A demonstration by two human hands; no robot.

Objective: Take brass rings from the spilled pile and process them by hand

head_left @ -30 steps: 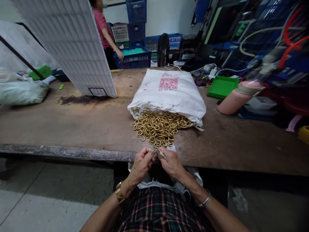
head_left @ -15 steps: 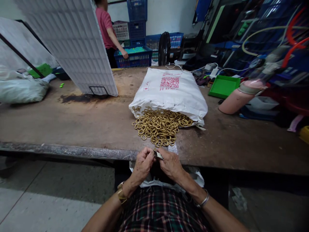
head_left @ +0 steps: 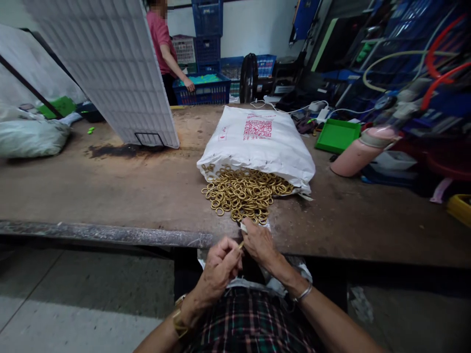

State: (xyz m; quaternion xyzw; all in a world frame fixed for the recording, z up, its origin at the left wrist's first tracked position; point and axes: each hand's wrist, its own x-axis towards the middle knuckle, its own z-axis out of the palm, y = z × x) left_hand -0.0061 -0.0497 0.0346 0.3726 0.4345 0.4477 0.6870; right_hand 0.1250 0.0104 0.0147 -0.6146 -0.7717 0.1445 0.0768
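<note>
Rings, brass-coloured, smooth and round, heaped loose at the mouth of a creased white sack with red print, near the front edge of the brown, stained worktable. Single ring pinched in left hand, just in front of that edge; right hand curled around a pale piece, too obscured to identify, fingertips at the heap's near side. Leftward, tilted ribbed panel, partly hiding a person in pink beyond the back edge. Rightward, green tray and slanting pink cylinder. Pinched ring nearly edge-on, visible part slanting up toward right hand; sack mouth facing the front edge.
</note>
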